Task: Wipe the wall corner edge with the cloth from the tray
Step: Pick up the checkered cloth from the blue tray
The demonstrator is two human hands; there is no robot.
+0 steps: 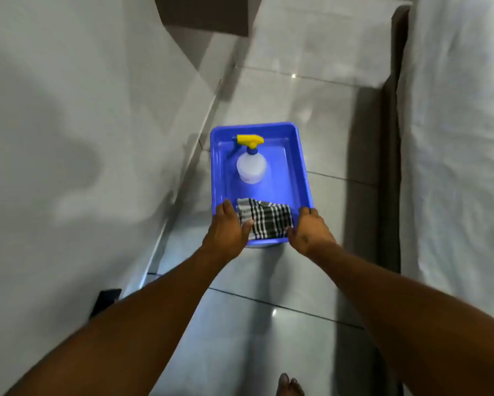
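A blue plastic tray (300,172) hangs over the tiled floor, held at its near corners by both hands. My left hand (228,230) grips the near left corner, thumb lying on the cloth. My right hand (308,230) grips the near right corner. A black-and-white checked cloth (267,218) lies folded at the tray's near end, between the hands. A clear spray bottle (251,165) with a yellow trigger head stands upright toward the tray's far end. The white wall (68,138) runs along the left, with a corner edge (182,50) further ahead.
A bed with white sheets (457,138) and a dark frame borders the right side. Glossy grey floor tiles (268,324) form a narrow passage between wall and bed. A dark socket plate (105,301) sits low on the wall. My toes (290,385) show at the bottom.
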